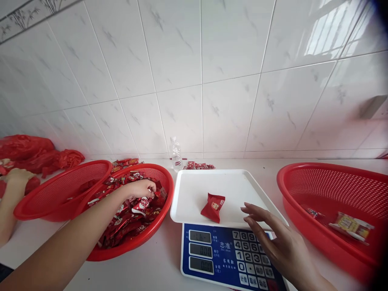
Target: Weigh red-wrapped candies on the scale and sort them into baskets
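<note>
My left hand [142,189] reaches into a red basket [169,190] heaped with small red wrapped snack packets [121,226]. Its fingers are curled closed on a red snack packet [160,198] near the basket's right side, partly hidden by the hand. On the white tray [236,186] of a weighing scale [224,258] lies a single red snack packet [214,207]. Over the tray's front right edge and the scale's keypad hovers my right hand [275,238], fingers apart, holding nothing. The scale's displays are lit dimly.
At right stands another red basket [291,190] with a few packets, one yellowish [351,227]. A further red basket [63,186], red plastic bags [27,151] and another person's hand [20,178] are at left. Behind the tray are a clear bottle [176,153] and red packets [198,165].
</note>
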`<state>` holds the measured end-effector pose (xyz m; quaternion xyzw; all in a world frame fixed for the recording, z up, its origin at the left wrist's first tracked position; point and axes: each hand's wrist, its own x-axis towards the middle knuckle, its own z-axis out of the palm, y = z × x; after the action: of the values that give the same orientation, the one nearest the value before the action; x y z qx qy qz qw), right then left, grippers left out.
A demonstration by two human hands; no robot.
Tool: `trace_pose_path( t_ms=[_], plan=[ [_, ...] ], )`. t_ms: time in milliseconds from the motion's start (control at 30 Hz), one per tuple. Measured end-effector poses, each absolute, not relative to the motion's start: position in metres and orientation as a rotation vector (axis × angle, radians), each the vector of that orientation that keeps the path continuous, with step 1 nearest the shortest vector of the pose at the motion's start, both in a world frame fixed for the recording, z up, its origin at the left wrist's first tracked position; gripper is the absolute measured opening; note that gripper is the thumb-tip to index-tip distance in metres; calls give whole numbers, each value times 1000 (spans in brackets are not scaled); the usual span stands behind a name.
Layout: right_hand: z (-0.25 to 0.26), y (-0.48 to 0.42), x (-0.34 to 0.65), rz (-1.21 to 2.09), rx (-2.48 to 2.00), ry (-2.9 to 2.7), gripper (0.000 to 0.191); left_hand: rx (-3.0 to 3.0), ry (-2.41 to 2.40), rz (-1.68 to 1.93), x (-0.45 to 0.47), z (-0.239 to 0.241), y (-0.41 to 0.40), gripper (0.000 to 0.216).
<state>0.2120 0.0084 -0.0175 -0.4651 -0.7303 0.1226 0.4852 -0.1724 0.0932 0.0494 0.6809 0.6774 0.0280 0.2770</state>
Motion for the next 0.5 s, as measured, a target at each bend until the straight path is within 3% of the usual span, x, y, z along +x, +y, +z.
trace_pose_path(
  t_ms=[267, 500],
  plan=[
    [-17, 9, 212, 265, -1103, -1792, 25, 1726, 1826, 357, -175, 70, 88, 21],
    [-20, 11, 212, 258, -1097, -1880, 27, 1633, 1494, 486, -115, 83, 79, 19]
  ],
)
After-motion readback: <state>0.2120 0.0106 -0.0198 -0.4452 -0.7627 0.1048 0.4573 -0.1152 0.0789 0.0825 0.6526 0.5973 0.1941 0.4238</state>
